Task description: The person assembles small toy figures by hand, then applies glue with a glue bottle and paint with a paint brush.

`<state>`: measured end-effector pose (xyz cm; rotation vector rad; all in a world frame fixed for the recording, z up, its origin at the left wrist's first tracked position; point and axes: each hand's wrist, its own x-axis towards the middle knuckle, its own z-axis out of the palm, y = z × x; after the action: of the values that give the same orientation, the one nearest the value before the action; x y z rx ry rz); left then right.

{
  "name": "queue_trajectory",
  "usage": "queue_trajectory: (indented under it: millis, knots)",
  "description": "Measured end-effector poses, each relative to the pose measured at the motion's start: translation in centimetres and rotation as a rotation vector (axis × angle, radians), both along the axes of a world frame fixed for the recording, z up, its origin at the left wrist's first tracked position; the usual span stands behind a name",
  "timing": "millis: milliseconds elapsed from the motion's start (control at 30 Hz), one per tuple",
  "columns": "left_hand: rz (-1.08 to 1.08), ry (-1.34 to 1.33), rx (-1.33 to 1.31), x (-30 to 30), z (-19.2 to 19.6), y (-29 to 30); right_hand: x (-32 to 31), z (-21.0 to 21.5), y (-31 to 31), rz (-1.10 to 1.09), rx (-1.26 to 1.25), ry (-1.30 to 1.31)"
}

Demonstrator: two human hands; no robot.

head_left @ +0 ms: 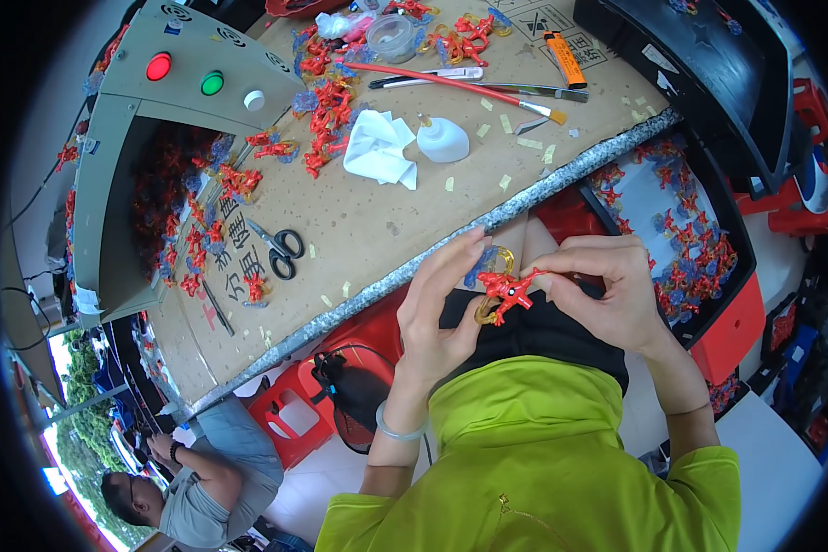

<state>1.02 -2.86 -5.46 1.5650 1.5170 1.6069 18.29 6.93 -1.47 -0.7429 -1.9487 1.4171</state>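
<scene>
Over my lap, just off the table's edge, I hold a small red plastic figurine (506, 291) with a clear yellow curl and a clear blue piece on it. My left hand (440, 308) grips its left side, thumb under the yellow curl and fingers behind the blue piece. My right hand (598, 287) pinches a thin red tip of the figurine between thumb and fingertips. Whether a tiny part sits in that pinch is too small to tell. On the table lie more red and blue figurines (327, 115) of the same kind, in a loose heap.
A grey machine box (193, 83) with lit buttons stands at left. Black-handled scissors (283, 253), a white squeeze bottle (442, 140), tissue (377, 152), a paintbrush (488, 87) and an orange cutter (564, 60) lie about. Right, a black tray (745, 239) holds figurines. Another person (221, 460) sits lower left.
</scene>
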Motion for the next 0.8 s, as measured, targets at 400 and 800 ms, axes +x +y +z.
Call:
queue_trajectory:
  millis: [400,800]
  knots:
    - [0.168,0.202,0.205,0.6,-0.4,0.0,-0.7,0.3,-1.4,-0.031,0.182,-0.005]
    - [-0.016,-0.634,-0.165,1.9,0.2,-1.2,-1.0,1.1,-1.0,-0.136,0.198,0.008]
